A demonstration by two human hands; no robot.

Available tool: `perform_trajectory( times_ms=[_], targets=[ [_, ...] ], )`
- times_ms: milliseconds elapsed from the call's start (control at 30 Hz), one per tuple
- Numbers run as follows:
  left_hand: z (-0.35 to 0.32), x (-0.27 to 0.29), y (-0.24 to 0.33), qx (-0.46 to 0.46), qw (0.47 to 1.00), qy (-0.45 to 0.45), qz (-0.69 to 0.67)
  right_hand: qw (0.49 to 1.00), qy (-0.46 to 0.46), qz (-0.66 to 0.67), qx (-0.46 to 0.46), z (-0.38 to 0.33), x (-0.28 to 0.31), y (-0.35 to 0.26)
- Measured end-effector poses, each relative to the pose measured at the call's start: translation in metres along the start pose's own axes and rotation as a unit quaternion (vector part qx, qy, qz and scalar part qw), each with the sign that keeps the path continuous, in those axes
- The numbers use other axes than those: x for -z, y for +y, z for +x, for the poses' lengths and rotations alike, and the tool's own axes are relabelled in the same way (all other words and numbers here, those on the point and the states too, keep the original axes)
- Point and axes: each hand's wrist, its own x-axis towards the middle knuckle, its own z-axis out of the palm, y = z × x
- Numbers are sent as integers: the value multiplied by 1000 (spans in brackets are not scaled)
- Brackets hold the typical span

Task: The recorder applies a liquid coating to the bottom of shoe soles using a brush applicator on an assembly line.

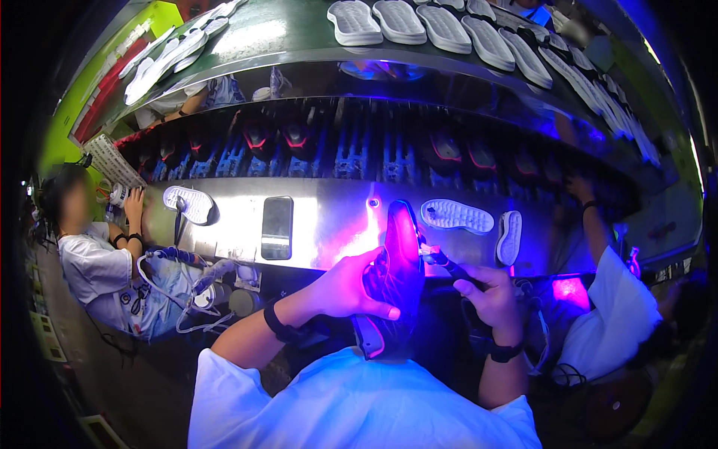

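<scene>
My left hand (345,288) grips a dark shoe upper (404,280) on a last, thumb across its side, holding it lengthwise in front of my chest. Pink and violet light falls on the shoe. In my right hand (490,295) is a thin dark-handled brush (446,263), its pale tip at the right edge of the shoe. Whether the tip touches the shoe I cannot tell. Just beyond the brush, a white shoe sole (456,215) lies on the metal bench (329,232), and another white sole (508,237) stands to its right.
A phone (277,227) and a white sole with a tool (189,205) lie at left on the bench. Behind runs a conveyor (351,150) carrying dark shoe uppers; a green shelf (299,37) above bears several white soles. Co-workers sit at left (97,262) and right (613,314).
</scene>
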Motion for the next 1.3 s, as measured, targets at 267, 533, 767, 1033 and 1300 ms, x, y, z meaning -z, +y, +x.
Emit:
perform_trajectory(
  times_ms=[267,533,767,1033,1300],
  targets=[
    [8,-4,-5,68,988,-17,-139,997,58,23,43,-4,-27,27],
    [20,0,-19,77,966,-5,-247,999,15,45,5,-18,-28,49],
    [32,9,-22,99,975,33,-196,993,-80,29,-85,-36,-1,49],
    [28,5,-23,83,960,94,-252,995,-86,32,-49,-28,15,39],
    [26,-3,-11,135,945,129,-268,996,-81,-43,-5,-54,36,27]
  ],
)
